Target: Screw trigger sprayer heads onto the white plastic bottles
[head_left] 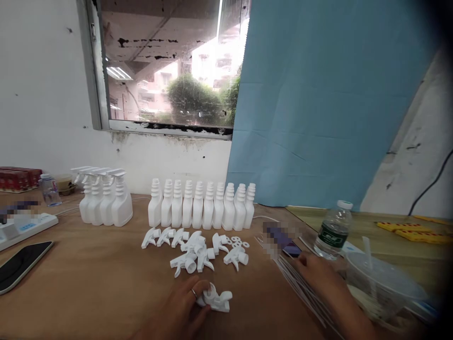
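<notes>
My left hand (187, 307) is closed on a white spray trigger head (221, 301), its round collar turned up. To the right, my right hand (320, 271) is over the upper part of a bundle of thin white plastic tubes (295, 278). Its fingers are curled together, and what they grip, if anything, is hidden. Several loose trigger heads (194, 243) lie in a heap beyond my left hand, with small white ring washers (238, 242) beside them. Behind these, a row of white bottles without tops (200, 210) stands upright.
Several bottles with trigger heads fitted (104, 203) stand at the back left. A phone (24, 264) and power strip (31, 228) lie at the left. Near my right hand are a water bottle (332, 231) and a clear lidded container with a straw (384, 278). The wall and window border the table.
</notes>
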`<action>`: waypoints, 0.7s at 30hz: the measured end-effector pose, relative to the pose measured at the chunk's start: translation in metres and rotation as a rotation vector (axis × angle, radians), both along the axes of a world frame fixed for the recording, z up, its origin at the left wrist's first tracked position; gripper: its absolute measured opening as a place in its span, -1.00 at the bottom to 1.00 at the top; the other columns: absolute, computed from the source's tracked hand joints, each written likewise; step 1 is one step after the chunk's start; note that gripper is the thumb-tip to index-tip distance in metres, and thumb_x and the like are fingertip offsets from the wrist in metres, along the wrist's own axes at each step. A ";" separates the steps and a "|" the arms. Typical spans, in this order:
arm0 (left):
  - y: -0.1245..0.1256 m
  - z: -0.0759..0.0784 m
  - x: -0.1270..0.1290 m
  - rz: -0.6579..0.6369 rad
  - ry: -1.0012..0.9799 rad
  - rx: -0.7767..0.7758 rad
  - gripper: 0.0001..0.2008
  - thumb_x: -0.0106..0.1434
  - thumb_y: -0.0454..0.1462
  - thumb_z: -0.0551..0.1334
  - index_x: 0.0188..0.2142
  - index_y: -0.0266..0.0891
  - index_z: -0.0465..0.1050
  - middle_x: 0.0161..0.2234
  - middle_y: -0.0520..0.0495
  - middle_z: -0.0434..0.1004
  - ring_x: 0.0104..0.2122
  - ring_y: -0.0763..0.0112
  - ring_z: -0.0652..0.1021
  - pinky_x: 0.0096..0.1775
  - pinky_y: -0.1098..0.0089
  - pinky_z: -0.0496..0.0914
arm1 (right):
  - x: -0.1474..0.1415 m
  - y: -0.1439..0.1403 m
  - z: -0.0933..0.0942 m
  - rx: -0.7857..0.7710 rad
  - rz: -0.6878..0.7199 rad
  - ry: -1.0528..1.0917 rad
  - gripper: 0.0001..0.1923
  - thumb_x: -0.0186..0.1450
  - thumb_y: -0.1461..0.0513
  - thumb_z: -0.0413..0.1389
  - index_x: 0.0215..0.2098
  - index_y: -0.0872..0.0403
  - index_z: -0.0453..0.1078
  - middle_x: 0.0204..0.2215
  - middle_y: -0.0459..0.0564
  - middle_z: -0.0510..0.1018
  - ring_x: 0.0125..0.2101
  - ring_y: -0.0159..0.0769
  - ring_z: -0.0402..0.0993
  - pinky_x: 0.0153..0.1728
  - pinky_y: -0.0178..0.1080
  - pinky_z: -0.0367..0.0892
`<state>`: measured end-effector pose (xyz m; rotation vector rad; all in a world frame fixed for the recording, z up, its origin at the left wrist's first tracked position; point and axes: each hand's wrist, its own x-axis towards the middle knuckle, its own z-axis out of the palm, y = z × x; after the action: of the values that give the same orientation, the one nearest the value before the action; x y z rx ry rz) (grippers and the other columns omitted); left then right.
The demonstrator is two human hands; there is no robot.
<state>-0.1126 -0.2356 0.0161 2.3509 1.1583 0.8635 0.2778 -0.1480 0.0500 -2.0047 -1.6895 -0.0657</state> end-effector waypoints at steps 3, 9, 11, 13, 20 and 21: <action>-0.001 0.002 0.000 0.013 -0.010 -0.013 -0.74 0.27 -0.33 0.14 -0.04 -0.11 0.29 -0.13 -0.04 0.45 -0.15 0.33 0.49 -0.10 0.40 0.38 | -0.015 -0.005 0.017 0.042 0.138 0.364 -0.81 0.19 0.17 0.01 -0.56 0.03 0.29 -0.63 -0.01 0.46 -0.56 -0.21 0.39 -0.50 -0.24 0.15; -0.002 -0.001 0.000 -0.004 -0.066 0.016 -0.72 0.28 -0.33 0.12 -0.01 -0.11 0.30 -0.10 -0.07 0.46 -0.15 0.32 0.49 -0.08 0.38 0.37 | -0.093 -0.039 0.057 0.160 0.532 1.310 -0.63 0.06 0.07 0.29 -0.24 0.05 0.36 -0.53 -0.14 0.32 -0.57 -0.40 0.18 -0.54 -0.33 0.16; -0.002 -0.003 0.001 -0.003 -0.098 0.002 -0.72 0.28 -0.34 0.14 -0.01 -0.11 0.31 -0.10 -0.06 0.47 -0.14 0.32 0.49 -0.07 0.38 0.36 | -0.125 -0.050 0.062 0.074 0.666 1.574 -0.69 0.07 0.10 0.31 -0.35 0.08 0.36 -0.55 -0.17 0.20 -0.56 -0.44 0.12 -0.56 -0.36 0.13; -0.001 -0.003 0.002 0.013 -0.126 -0.024 -0.73 0.26 -0.34 0.16 -0.04 -0.13 0.31 -0.11 -0.06 0.48 -0.14 0.32 0.50 -0.08 0.38 0.36 | -0.156 -0.058 0.060 -0.044 0.768 1.778 -0.69 0.13 0.11 0.28 -0.50 0.08 0.25 -0.58 -0.20 0.08 -0.59 -0.47 0.03 -0.59 -0.38 0.10; 0.001 0.004 0.003 0.039 -0.154 -0.118 -0.72 0.22 -0.32 0.19 -0.06 -0.20 0.28 -0.20 -0.05 0.51 -0.23 0.32 0.51 -0.16 0.38 0.37 | -0.228 -0.052 0.038 -0.221 0.870 1.996 -0.41 0.13 0.03 0.28 -0.60 0.05 -0.08 -0.69 -0.31 -0.14 -0.70 -0.56 -0.31 -0.73 -0.45 -0.30; 0.001 0.005 0.003 0.026 -0.168 -0.131 -0.72 0.22 -0.32 0.20 -0.07 -0.21 0.27 -0.20 -0.05 0.51 -0.23 0.32 0.51 -0.16 0.38 0.37 | -0.234 -0.050 0.035 -0.232 0.881 1.986 -0.40 0.13 0.01 0.28 -0.61 0.05 -0.10 -0.71 -0.32 -0.15 -0.72 -0.58 -0.33 -0.74 -0.45 -0.33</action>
<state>-0.1095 -0.2349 0.0215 2.1193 1.1423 0.9438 0.0435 -0.1977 0.0851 -0.3794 -0.8160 1.7340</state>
